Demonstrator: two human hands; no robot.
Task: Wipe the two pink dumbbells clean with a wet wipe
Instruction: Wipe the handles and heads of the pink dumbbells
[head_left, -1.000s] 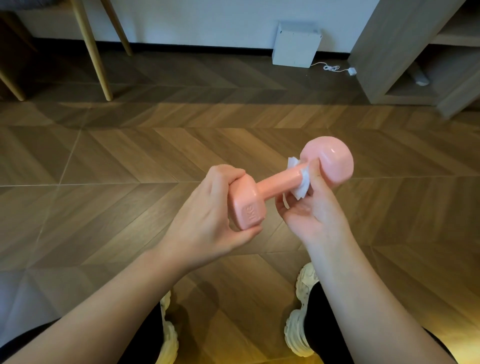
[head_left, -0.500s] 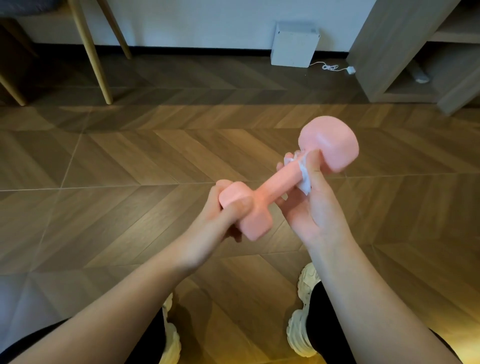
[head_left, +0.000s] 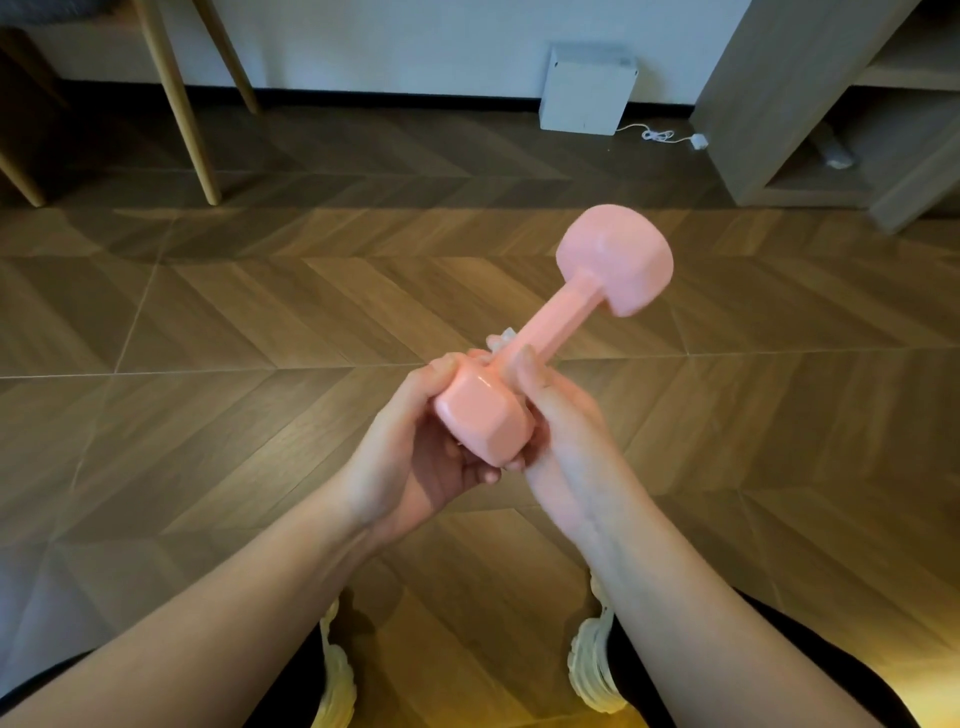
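Left hand grips dumbbell; right hand holds wet wipe against handle

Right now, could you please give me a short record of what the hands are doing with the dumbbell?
dumbbell: pink, only one in view, held above the floor, far end pointing away
left hand: grips the near end
right hand: fingers curled round the handle beside the near end
wipe: white, mostly hidden, peeking out at the handle
floor: wood, herringbone pattern
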